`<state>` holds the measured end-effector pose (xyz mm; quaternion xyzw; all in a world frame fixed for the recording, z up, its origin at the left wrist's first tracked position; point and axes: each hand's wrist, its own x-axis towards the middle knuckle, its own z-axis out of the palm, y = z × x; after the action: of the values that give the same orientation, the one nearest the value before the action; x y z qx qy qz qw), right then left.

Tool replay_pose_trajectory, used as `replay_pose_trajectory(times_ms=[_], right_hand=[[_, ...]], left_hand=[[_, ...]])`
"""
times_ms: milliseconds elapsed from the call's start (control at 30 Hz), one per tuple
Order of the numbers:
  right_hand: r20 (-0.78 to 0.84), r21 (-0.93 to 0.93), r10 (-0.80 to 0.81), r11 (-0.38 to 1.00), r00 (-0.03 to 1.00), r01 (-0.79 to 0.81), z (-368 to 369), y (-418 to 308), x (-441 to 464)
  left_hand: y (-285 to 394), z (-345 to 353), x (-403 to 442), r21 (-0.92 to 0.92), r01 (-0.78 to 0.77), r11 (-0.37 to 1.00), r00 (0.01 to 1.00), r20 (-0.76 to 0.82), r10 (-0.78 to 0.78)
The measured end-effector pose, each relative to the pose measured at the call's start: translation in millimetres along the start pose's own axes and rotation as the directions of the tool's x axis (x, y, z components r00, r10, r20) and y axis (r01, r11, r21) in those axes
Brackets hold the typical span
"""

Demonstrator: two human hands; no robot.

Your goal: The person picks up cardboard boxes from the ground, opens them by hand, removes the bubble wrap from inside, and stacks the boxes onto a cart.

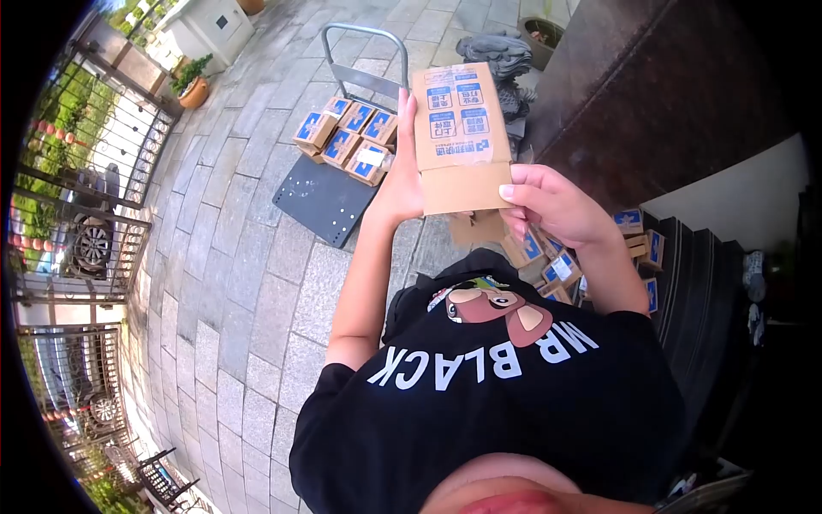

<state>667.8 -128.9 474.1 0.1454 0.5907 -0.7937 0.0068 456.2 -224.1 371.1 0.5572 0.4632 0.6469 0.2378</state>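
Note:
A small brown cardboard box [462, 116] with blue printing is held up in front of my chest, its plain end flap [465, 190] towards me. My left hand [402, 167] lies along the box's left side, fingers pointing up, and supports it. At the lower right corner my right hand [556, 201] grips the flap, thumb on top and fingers curled beneath. The contents of the box, if any, are hidden.
A flat trolley [312, 197] with a grey handle carries several similar boxes [342, 141]. More boxes [561, 270] lie by dark steps [685, 300] at the right. Behind stand a grey stone carving [497, 56] and a pot [542, 36]. Metal gates [77, 248] line the left.

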Motion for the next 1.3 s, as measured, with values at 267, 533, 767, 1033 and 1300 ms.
replay_pose_trajectory(times_ms=[267,533,767,1033,1300], right_hand=[[0.118,0.142,0.019,0.989,0.993,-0.035,0.4,-27.4,1.6],[0.248,0.304,0.022,0.947,0.968,-0.1,-33.0,-46.7,29.9],[0.229,0.294,0.066,0.946,0.971,-0.133,-91.9,-49.1,62.8],[0.063,-0.455,0.184,0.88,0.981,-0.136,-165.1,-42.4,103.4],[0.175,-0.646,0.009,0.755,0.984,0.108,-207.6,37.9,186.2]], left_hand=[[14.5,-34.3,19.2,0.195,-0.122,0.973,0.992,0.014,0.122],[10.8,-45.6,52.8,0.137,-0.045,0.99,0.994,0.105,0.031],[-33.0,-7.7,60.9,0.053,0.088,0.995,0.995,-0.046,-0.086],[-92.4,10.4,55.8,-0.136,0.311,0.941,0.932,-0.15,-0.329],[-132.9,7.1,16.5,-0.357,0.565,0.744,0.757,-0.136,-0.64]])
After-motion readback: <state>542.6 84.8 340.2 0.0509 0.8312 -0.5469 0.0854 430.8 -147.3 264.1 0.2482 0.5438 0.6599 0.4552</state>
